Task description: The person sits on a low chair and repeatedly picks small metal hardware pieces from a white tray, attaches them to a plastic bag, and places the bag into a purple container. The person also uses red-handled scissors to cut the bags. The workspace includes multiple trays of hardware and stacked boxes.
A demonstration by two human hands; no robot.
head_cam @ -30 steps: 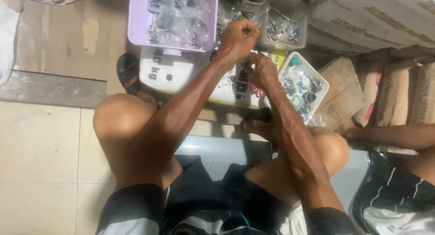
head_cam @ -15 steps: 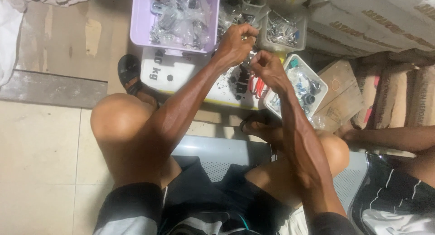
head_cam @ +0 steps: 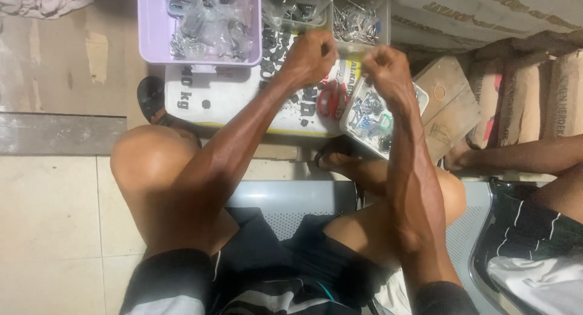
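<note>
A tiled floor (head_cam: 48,218) runs under me, and ahead lies a white sack (head_cam: 231,99) spread as a work surface, strewn with small dark parts (head_cam: 276,48); a lilac tub (head_cam: 152,36) of bagged hardware sits at its far left, a clear tray of shiny metal pieces (head_cam: 358,20) at the far right, and a white tray of mixed fittings (head_cam: 376,115) just under my right wrist. I sit on a grey perforated bench (head_cam: 285,199), and another person's leg (head_cam: 522,157) shows at the right edge. My left hand (head_cam: 311,55) is curled into a fist over the dark parts, and my right hand (head_cam: 385,69) is likewise closed, fingers pinched together; the two hands are near each other but apart, with a gap between them. I cannot tell what either one grips, since the fingers hide it. Red-handled pliers (head_cam: 333,99) lie untouched on the sack below and between the hands. Judging by the many loose parts on the sack and the full trays, I'd say the assembling is mid-course with plenty left
</note>
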